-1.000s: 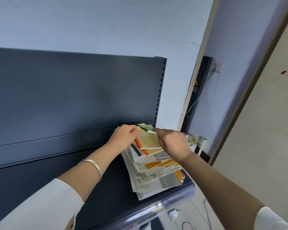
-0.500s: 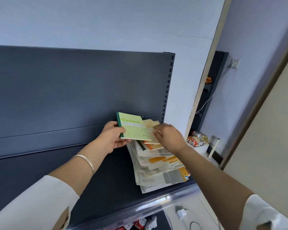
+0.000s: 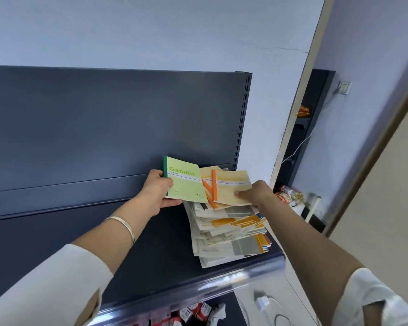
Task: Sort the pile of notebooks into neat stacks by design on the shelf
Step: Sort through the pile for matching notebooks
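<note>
A messy pile of notebooks (image 3: 229, 234) sits at the right end of the dark shelf (image 3: 151, 260). My left hand (image 3: 159, 191) grips a light green notebook (image 3: 186, 182) with a dark green spine, lifted just left of the pile's top. My right hand (image 3: 254, 194) pinches the lower right corner of a cream notebook (image 3: 231, 188) with an orange spine, raised over the pile. More orange-spined notebooks (image 3: 206, 184) lie fanned beneath it.
The shelf's dark back panel (image 3: 104, 128) rises behind, with a perforated upright (image 3: 243, 123) at its right end. A clear plastic strip (image 3: 217, 278) runs along the shelf's front edge. Small packages (image 3: 191, 314) lie on the level below. A doorway (image 3: 316, 137) opens to the right.
My left hand has pulled the green notebook off the pile and lifted it to the left. My right hand has raised the cream orange-spined notebook from the top.
</note>
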A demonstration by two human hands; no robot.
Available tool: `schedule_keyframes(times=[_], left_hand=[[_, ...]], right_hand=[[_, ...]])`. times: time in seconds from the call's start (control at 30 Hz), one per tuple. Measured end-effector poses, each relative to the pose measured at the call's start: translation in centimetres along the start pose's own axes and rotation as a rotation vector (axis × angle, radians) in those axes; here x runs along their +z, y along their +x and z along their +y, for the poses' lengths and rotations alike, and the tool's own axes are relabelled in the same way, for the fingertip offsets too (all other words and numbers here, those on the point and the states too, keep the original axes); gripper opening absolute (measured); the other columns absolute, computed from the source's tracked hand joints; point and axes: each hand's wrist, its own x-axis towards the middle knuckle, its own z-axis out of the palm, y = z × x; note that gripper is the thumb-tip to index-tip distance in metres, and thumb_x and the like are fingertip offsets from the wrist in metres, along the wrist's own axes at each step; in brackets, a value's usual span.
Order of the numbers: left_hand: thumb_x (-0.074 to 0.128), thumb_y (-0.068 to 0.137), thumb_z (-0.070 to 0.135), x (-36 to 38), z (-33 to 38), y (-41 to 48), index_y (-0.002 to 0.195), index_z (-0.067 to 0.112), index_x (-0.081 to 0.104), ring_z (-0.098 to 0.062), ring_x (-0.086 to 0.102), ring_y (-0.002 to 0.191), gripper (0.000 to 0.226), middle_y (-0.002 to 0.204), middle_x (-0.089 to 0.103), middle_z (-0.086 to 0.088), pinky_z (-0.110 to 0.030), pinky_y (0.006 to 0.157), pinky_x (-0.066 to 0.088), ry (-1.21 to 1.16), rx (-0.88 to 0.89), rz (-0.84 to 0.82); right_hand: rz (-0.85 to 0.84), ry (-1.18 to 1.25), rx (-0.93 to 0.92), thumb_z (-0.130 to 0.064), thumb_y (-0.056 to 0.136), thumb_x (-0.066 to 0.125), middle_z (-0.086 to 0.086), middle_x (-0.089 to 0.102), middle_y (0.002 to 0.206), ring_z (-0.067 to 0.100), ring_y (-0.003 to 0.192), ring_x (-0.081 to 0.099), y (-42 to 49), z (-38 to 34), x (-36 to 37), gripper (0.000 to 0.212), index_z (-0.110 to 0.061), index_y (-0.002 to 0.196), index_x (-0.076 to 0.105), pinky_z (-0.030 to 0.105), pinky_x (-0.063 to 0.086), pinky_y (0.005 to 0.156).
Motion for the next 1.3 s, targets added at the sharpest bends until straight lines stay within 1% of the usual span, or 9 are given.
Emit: schedule_keyframes(times=[0.17, 0.3, 0.43, 0.57, 0.67, 0.77, 1.0, 1.1, 1.3], left_hand=[[0.042, 0.096, 0.0, 0.4, 0.0, -0.7, 0.129, 0.012, 0.034, -0.025, 0.059, 0.093, 0.036, 0.103, 0.057, -0.009, -0.037, 0.061, 0.054, 0.026, 0.036, 0.004], [0.041, 0.096, -0.002, 0.0, -0.1, -1.7, 0.13, 0.014, 0.034, -0.023, 0.057, 0.091, 0.038, 0.093, 0.055, -0.003, -0.041, 0.067, 0.054, 0.008, 0.078, 0.017], [0.04, 0.095, -0.004, -1.7, 0.1, -3.0, 0.131, 0.017, 0.035, -0.024, 0.057, 0.096, 0.041, 0.109, 0.054, -0.006, -0.04, 0.065, 0.055, 0.014, 0.126, 0.086], [0.035, 0.094, -0.006, -5.4, 0.1, -4.5, 0.131, 0.016, 0.034, -0.024, 0.055, 0.097, 0.043, 0.118, 0.049, -0.003, -0.038, 0.061, 0.056, 0.05, 0.176, 0.188], [0.033, 0.093, -0.007, -9.9, -0.2, -5.7, 0.13, 0.018, 0.034, -0.025, 0.056, 0.096, 0.045, 0.12, 0.049, -0.002, -0.036, 0.06, 0.058, 0.066, 0.182, 0.28], [0.033, 0.092, -0.007, -15.4, -0.9, -7.0, 0.131, 0.019, 0.034, -0.026, 0.056, 0.097, 0.047, 0.12, 0.049, -0.003, -0.036, 0.061, 0.058, 0.047, 0.161, 0.372], [0.034, 0.09, -0.008, -31.9, -4.5, -11.3, 0.132, 0.015, 0.034, -0.028, 0.053, 0.101, 0.047, 0.121, 0.045, -0.003, -0.032, 0.048, 0.057, -0.021, 0.142, 0.55], [0.034, 0.09, -0.008, -39.6, -6.2, -13.0, 0.131, 0.014, 0.035, -0.032, 0.053, 0.106, 0.047, 0.12, 0.046, -0.005, -0.033, 0.048, 0.057, -0.036, 0.122, 0.593], [0.034, 0.09, -0.009, -51.7, -9.3, -15.2, 0.135, 0.014, 0.033, -0.035, 0.056, 0.1, 0.05, 0.121, 0.049, -0.009, -0.035, 0.047, 0.057, -0.094, 0.04, 0.669]], right_hand=[[0.117, 0.087, -0.105, -0.02, 0.092, 0.057, 0.009, 0.059, 0.117, 0.027, 0.103, 0.058, -0.9, 0.4, -0.7, 0.026, -0.012, 0.116, 0.049, 0.038, 0.054, 0.084], [0.143, 0.238, -0.195, -0.015, 0.096, 0.045, 0.011, 0.059, 0.117, 0.03, 0.104, 0.059, -2.4, -0.4, -1.4, 0.016, -0.017, 0.112, 0.046, 0.043, 0.057, 0.081], [0.135, 0.271, -0.303, -0.017, 0.098, 0.044, 0.008, 0.057, 0.122, 0.029, 0.108, 0.058, -4.1, -2.3, -0.7, 0.027, -0.015, 0.124, 0.045, 0.044, 0.056, 0.082], [0.092, 0.249, -0.417, -0.016, 0.097, 0.046, 0.005, 0.057, 0.123, 0.026, 0.111, 0.057, -6.1, -4.8, 2.0, 0.027, -0.013, 0.124, 0.046, 0.044, 0.053, 0.09], [0.03, 0.253, -0.48, -0.015, 0.096, 0.046, 0.004, 0.058, 0.117, 0.024, 0.107, 0.057, -8.0, -7.2, 5.4, 0.026, -0.011, 0.122, 0.049, 0.042, 0.053, 0.086], [-0.054, 0.257, -0.507, -0.015, 0.097, 0.046, 0.001, 0.056, 0.108, 0.021, 0.098, 0.056, -10.4, -10.1, 9.5, 0.026, -0.011, 0.122, 0.048, 0.033, 0.053, 0.067], [-0.226, 0.285, -0.547, -0.015, 0.096, 0.047, -0.002, 0.056, 0.106, 0.019, 0.095, 0.054, -18.8, -16.9, 23.3, 0.023, -0.016, 0.118, 0.051, 0.028, 0.052, 0.061], [-0.301, 0.312, -0.533, -0.014, 0.095, 0.047, -0.002, 0.055, 0.106, 0.019, 0.093, 0.054, -23.3, -19.7, 29.6, 0.022, -0.016, 0.116, 0.052, 0.026, 0.049, 0.057], [-0.407, 0.352, -0.468, -0.014, 0.095, 0.047, 0.0, 0.058, 0.11, 0.021, 0.099, 0.056, -29.6, -24.0, 39.6, 0.019, -0.018, 0.114, 0.051, 0.025, 0.046, 0.055]])
